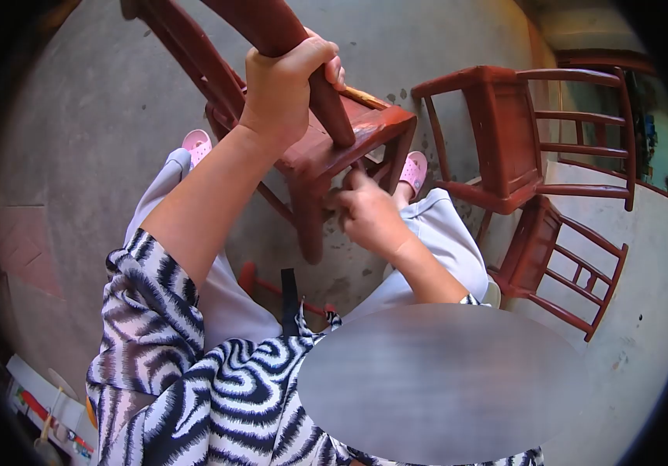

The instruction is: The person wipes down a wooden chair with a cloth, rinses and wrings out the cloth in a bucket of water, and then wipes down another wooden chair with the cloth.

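A dark red wooden chair [326,151] is tipped over between my knees, its seat edge and legs turned toward me. My left hand [291,85] is wrapped firmly round a thick wooden bar of this chair, above the seat. Lower down, my right hand [370,213] is beside the underside of the chair, close to a leg [308,221]. Its fingers are curled and partly smeared by motion; what they hold, if anything, I cannot make out. A pale, worn strip [365,98] shows along the far seat edge.
Two more red wooden chairs lie to the right, a larger one [501,132] and a smaller one [532,245]. Pink clogs [413,169] are on my feet on the grey concrete floor [116,116]. A red-framed object [250,278] is below my knees. A blurred oval covers the bottom.
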`<state>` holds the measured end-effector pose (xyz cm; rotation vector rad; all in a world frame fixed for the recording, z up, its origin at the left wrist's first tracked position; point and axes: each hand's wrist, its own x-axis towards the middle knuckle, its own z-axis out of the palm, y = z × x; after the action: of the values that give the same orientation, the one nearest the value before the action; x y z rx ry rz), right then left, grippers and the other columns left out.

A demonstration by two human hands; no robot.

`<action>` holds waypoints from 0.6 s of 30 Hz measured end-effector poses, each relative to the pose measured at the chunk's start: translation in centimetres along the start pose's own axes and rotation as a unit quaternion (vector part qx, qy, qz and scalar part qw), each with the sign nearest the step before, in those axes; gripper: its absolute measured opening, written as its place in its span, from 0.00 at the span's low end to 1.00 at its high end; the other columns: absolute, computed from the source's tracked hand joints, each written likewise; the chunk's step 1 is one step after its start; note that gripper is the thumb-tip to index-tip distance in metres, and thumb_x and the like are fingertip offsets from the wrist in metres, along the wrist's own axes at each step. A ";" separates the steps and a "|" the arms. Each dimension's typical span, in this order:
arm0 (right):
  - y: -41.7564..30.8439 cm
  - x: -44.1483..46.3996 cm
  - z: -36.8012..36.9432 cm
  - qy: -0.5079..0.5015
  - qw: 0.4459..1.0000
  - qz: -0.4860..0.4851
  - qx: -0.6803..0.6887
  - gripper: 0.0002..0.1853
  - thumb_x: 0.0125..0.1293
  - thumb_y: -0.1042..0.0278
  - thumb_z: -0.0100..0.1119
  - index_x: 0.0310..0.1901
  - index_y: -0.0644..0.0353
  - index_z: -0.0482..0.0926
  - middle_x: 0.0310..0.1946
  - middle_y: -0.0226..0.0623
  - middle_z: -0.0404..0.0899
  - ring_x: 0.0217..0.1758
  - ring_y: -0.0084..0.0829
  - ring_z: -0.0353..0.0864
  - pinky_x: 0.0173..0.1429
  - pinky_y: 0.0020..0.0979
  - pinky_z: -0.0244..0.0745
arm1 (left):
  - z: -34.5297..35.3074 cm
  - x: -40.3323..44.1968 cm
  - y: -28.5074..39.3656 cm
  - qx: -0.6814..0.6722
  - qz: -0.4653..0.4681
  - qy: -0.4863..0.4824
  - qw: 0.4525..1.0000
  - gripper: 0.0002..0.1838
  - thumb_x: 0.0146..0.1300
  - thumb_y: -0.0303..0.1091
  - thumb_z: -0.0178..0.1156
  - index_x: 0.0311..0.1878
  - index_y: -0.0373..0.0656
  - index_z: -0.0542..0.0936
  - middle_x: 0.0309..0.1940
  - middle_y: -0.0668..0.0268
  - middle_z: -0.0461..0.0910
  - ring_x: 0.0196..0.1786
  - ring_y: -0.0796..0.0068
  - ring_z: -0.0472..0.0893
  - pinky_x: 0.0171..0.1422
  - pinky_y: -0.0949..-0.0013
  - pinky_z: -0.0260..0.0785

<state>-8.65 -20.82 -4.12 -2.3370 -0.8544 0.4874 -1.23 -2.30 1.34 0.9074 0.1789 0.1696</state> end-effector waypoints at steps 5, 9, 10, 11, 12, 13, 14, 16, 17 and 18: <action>0.2 0.1 0.2 0.032 0.996 0.054 -0.068 0.12 0.45 0.79 0.53 0.32 0.57 0.81 0.32 0.40 0.71 0.38 0.41 0.74 0.43 0.36 0.71 | -0.7 0.4 0.2 -0.013 0.017 0.040 0.999 0.04 0.50 0.24 0.53 0.22 0.38 0.70 0.16 0.63 0.70 0.23 0.71 0.71 0.33 0.67 0.67; -1.4 0.2 1.3 -0.018 0.983 0.045 0.176 0.11 0.45 0.79 0.53 0.31 0.56 0.81 0.33 0.39 0.70 0.40 0.40 0.75 0.43 0.37 0.71 | -0.9 1.0 0.9 -0.016 0.006 0.068 0.998 0.05 0.48 0.24 0.53 0.20 0.37 0.70 0.15 0.63 0.71 0.21 0.71 0.72 0.31 0.68 0.68; -2.0 0.2 0.7 -0.013 0.996 0.027 0.088 0.12 0.45 0.78 0.54 0.32 0.55 0.81 0.33 0.39 0.70 0.40 0.40 0.74 0.43 0.37 0.71 | -1.0 0.8 0.8 -0.015 0.002 0.069 0.997 0.05 0.48 0.24 0.53 0.20 0.37 0.70 0.15 0.63 0.71 0.21 0.71 0.72 0.31 0.68 0.68; -2.2 0.1 0.4 -0.006 1.000 0.008 -0.004 0.13 0.44 0.78 0.54 0.32 0.54 0.81 0.33 0.39 0.69 0.40 0.39 0.74 0.43 0.37 0.72 | -0.9 0.7 0.7 -0.021 -0.003 0.057 0.998 0.04 0.48 0.24 0.53 0.21 0.37 0.70 0.15 0.63 0.71 0.21 0.70 0.72 0.31 0.68 0.68; -1.6 0.0 0.1 -0.001 0.999 0.003 -0.046 0.13 0.43 0.78 0.55 0.32 0.53 0.81 0.32 0.38 0.69 0.40 0.39 0.74 0.42 0.37 0.72 | -0.8 0.7 0.7 -0.026 -0.005 0.043 0.999 0.04 0.48 0.24 0.53 0.21 0.37 0.70 0.15 0.63 0.71 0.21 0.70 0.72 0.31 0.68 0.68; -0.4 0.0 0.0 0.008 0.993 0.017 -0.120 0.13 0.43 0.77 0.55 0.32 0.53 0.81 0.32 0.38 0.69 0.39 0.39 0.73 0.41 0.37 0.72 | -0.9 0.8 0.6 -0.030 -0.001 0.041 0.999 0.04 0.48 0.24 0.53 0.21 0.37 0.70 0.15 0.63 0.71 0.21 0.70 0.72 0.31 0.68 0.68; 0.8 0.1 -0.2 0.035 0.986 0.043 -0.158 0.13 0.43 0.77 0.55 0.33 0.52 0.81 0.32 0.38 0.69 0.39 0.38 0.73 0.40 0.37 0.72 | -1.1 0.8 0.6 -0.032 0.004 0.032 0.999 0.04 0.49 0.24 0.53 0.21 0.37 0.70 0.15 0.63 0.71 0.21 0.70 0.72 0.31 0.68 0.68; 2.3 0.2 -1.4 0.070 0.984 0.066 -0.150 0.14 0.45 0.78 0.54 0.35 0.52 0.81 0.32 0.39 0.68 0.38 0.38 0.72 0.38 0.37 0.70 | -1.6 1.0 0.4 -0.038 0.009 0.022 0.999 0.05 0.49 0.25 0.53 0.21 0.37 0.70 0.15 0.63 0.71 0.21 0.70 0.72 0.31 0.68 0.68; 2.0 0.1 -1.1 0.070 0.984 0.064 -0.154 0.14 0.45 0.78 0.54 0.35 0.52 0.81 0.32 0.39 0.68 0.38 0.38 0.72 0.38 0.37 0.70 | -2.0 1.4 0.4 -0.042 0.007 0.033 0.999 0.05 0.49 0.25 0.54 0.21 0.37 0.70 0.15 0.63 0.71 0.21 0.71 0.72 0.31 0.68 0.69; 1.2 -0.1 -0.5 0.080 0.984 0.062 -0.148 0.14 0.46 0.78 0.53 0.36 0.53 0.80 0.32 0.39 0.68 0.38 0.39 0.73 0.39 0.38 0.70 | -2.1 1.5 0.6 -0.044 0.007 0.046 0.998 0.05 0.49 0.26 0.54 0.21 0.37 0.70 0.15 0.63 0.71 0.21 0.71 0.72 0.31 0.68 0.69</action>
<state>-7.92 -21.87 -4.53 -2.6705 -0.7511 0.2298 -0.28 0.03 0.42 0.8146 0.2491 0.2304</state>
